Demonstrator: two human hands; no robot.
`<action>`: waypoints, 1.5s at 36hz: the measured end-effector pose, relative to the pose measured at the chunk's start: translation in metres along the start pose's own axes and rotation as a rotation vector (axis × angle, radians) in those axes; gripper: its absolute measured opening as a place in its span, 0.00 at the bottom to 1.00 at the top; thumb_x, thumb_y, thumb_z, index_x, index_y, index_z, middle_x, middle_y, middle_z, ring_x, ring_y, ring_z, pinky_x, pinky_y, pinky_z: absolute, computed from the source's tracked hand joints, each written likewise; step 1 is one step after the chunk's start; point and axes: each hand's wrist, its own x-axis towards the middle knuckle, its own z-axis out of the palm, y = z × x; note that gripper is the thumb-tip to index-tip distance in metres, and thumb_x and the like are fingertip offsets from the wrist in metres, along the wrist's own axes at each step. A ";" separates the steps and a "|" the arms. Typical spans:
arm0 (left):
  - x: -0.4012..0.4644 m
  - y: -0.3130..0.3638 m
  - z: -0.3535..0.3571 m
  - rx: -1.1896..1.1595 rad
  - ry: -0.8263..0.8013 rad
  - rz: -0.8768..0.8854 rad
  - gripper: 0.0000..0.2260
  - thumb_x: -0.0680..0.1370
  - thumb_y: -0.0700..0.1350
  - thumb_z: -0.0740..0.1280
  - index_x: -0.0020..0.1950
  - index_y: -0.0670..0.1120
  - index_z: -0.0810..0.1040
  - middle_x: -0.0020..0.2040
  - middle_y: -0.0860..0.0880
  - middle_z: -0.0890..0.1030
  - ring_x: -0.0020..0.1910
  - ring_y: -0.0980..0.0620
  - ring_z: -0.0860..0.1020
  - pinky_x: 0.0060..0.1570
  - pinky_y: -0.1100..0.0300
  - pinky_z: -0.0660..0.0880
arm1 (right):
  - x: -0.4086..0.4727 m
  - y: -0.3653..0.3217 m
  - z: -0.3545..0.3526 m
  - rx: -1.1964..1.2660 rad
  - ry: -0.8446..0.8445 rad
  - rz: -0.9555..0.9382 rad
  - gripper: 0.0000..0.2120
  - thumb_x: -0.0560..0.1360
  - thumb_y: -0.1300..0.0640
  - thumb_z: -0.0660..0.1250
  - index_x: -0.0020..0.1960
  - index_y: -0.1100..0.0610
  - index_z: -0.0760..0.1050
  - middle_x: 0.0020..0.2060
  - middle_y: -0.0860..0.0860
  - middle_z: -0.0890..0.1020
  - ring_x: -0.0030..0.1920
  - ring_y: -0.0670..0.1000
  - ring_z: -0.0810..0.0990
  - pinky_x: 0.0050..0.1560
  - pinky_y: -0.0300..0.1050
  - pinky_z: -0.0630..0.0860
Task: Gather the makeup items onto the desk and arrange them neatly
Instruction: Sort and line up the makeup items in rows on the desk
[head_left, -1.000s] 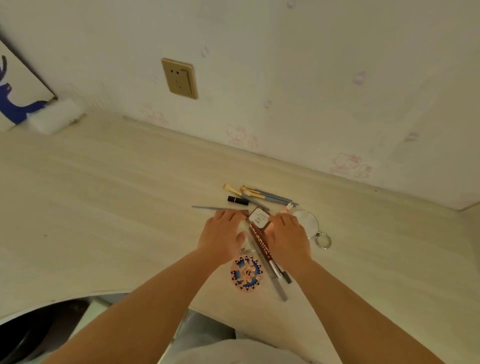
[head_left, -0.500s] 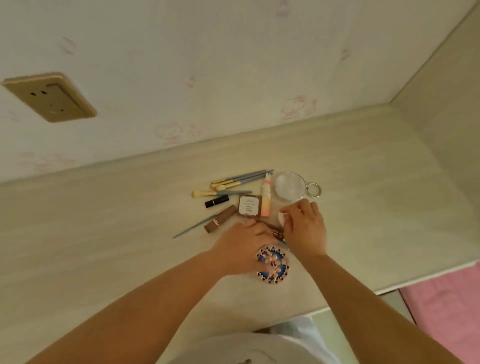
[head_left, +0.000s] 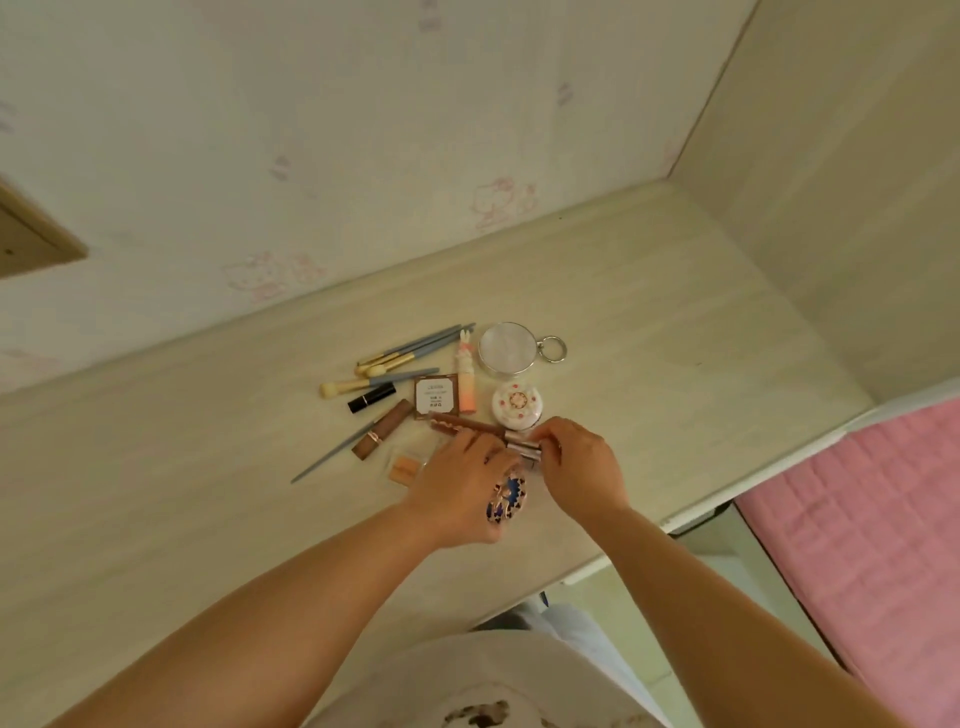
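Makeup items: gathered in a loose cluster on the desk (head_left: 649, 332), not yet in tidy rows.
Head view, landmark: the white flowered compact (head_left: 517, 402); all places below are told from it.
Round mirror (head_left: 507, 347): just behind the compact, its ring toward the right.
Peach bunny tube (head_left: 466, 382): just left of the compact, lying lengthwise toward the wall.
Brown square palette (head_left: 435, 397): left of the tube, touching or nearly so.
Brushes (head_left: 402, 354): further left and back, fanned unevenly; one blue handle (head_left: 332, 458) lies apart, front left.
Black lipstick (head_left: 372, 397) and brown lipstick (head_left: 383, 429): left, skewed to each other.
Small peach case (head_left: 404, 465): front left, beside the left hand.
Brown pens (head_left: 467, 425): just in front of the compact, running under both hands.
Blue patterned disc (head_left: 507, 498): in front, partly hidden by the left hand.
Left hand (head_left: 462, 486): fingers lie over the pens; whether it grips them I cannot tell.
Right hand (head_left: 584, 470): fingertips pinch the pens' silvery end (head_left: 523, 450).
Step in hand: likely squaring up the pens as a bundle.
Next move: probably set them parallel beside the compact, then straighten the brushes and lipsticks.
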 end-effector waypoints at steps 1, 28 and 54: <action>0.000 0.001 -0.002 -0.032 0.042 -0.018 0.33 0.66 0.57 0.70 0.69 0.51 0.65 0.64 0.51 0.68 0.63 0.50 0.64 0.64 0.58 0.64 | 0.001 0.000 -0.002 0.056 -0.024 0.043 0.11 0.77 0.62 0.56 0.51 0.55 0.77 0.45 0.52 0.81 0.43 0.54 0.77 0.39 0.44 0.72; -0.050 -0.047 -0.055 -0.815 0.731 -0.301 0.33 0.62 0.47 0.78 0.63 0.53 0.69 0.59 0.60 0.70 0.59 0.65 0.72 0.57 0.72 0.70 | 0.052 -0.112 0.009 0.985 -0.796 0.171 0.24 0.77 0.44 0.58 0.64 0.60 0.73 0.52 0.60 0.78 0.48 0.55 0.78 0.38 0.44 0.77; -0.179 -0.184 -0.069 -0.673 0.559 -0.442 0.36 0.66 0.52 0.75 0.70 0.60 0.63 0.66 0.55 0.68 0.61 0.56 0.71 0.57 0.53 0.75 | 0.038 -0.261 0.120 0.969 -1.126 0.356 0.26 0.77 0.37 0.51 0.55 0.56 0.76 0.44 0.53 0.85 0.44 0.53 0.81 0.40 0.46 0.80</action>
